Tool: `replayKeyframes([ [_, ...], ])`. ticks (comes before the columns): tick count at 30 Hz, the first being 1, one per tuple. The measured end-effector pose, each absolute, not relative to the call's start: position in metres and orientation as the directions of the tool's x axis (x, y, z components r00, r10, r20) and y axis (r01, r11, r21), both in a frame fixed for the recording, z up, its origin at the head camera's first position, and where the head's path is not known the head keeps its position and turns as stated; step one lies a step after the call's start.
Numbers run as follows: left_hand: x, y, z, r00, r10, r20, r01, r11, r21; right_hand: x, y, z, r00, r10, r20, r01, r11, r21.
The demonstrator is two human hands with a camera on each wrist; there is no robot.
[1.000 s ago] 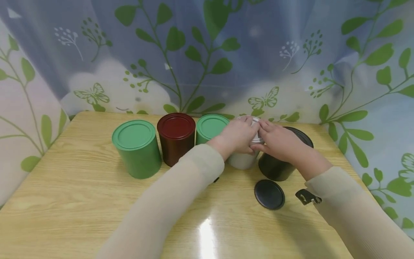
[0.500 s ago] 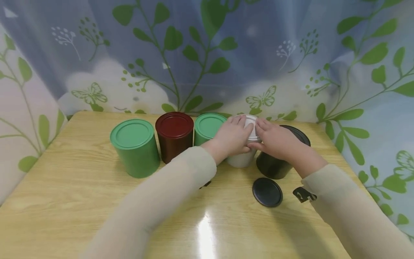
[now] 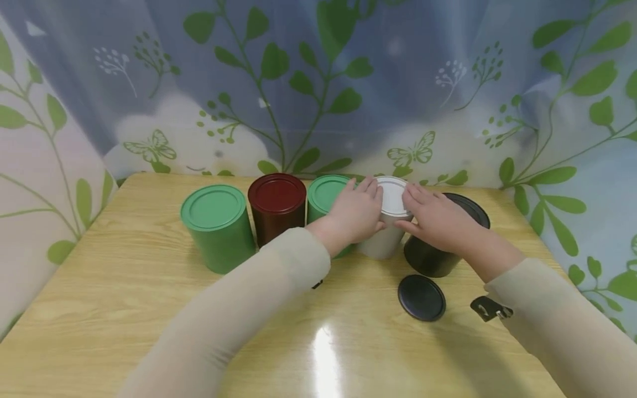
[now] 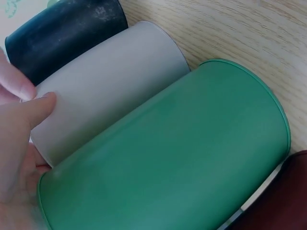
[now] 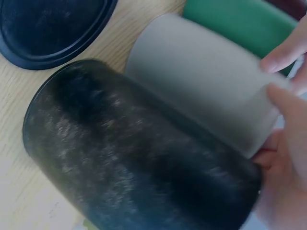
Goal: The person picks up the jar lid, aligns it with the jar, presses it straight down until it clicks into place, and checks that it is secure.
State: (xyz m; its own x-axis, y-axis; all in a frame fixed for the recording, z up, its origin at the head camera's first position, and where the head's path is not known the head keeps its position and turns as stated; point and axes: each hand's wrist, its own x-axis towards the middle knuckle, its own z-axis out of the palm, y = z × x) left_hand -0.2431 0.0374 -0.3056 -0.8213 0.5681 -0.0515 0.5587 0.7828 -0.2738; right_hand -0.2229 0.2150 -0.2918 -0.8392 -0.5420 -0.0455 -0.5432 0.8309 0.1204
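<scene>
A white can (image 3: pixel 385 240) with a white lid (image 3: pixel 393 198) stands at the back of the wooden table (image 3: pixel 124 287), between a green can (image 3: pixel 324 193) and an open black can (image 3: pixel 445 251). My left hand (image 3: pixel 360 207) lays straight fingers on the lid's left edge, its thumb against the can's side (image 4: pixel 110 81). My right hand (image 3: pixel 433 213) lies the same way on the lid's right edge, over the black can's rim. The right wrist view shows the white can (image 5: pixel 201 76) touching the black can (image 5: pixel 134 153).
A red can (image 3: pixel 277 213) and a second green can (image 3: pixel 217 229), both lidded, stand to the left. A loose black lid (image 3: pixel 421 298) and a small dark clip (image 3: pixel 490 308) lie in front of the black can. Leaf-print curtains hang close behind.
Both hands have slid outward from the middle of the white lid, so more of its top shows. The cans have stayed in place.
</scene>
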Motion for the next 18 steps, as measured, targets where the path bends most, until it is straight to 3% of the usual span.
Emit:
replayKeyframes([
  [4,-0.242,0.039,-0.304,-0.82,0.569,-0.062,0.56,0.776,-0.289,-0.213,0.211,-0.287,-0.812,-0.583,-0.016,-0.577,0.8,0.163],
  [13,-0.241,0.04,-0.303,-0.816,0.574,-0.073,0.567,0.768,-0.299,-0.206,0.213,-0.283,-0.774,-0.634,0.002,-0.631,0.771,0.089],
  [18,-0.242,0.04,-0.303,-0.812,0.581,-0.065,0.57,0.762,-0.309,-0.208,0.211,-0.282,-0.765,-0.644,0.017,-0.638,0.761,0.119],
])
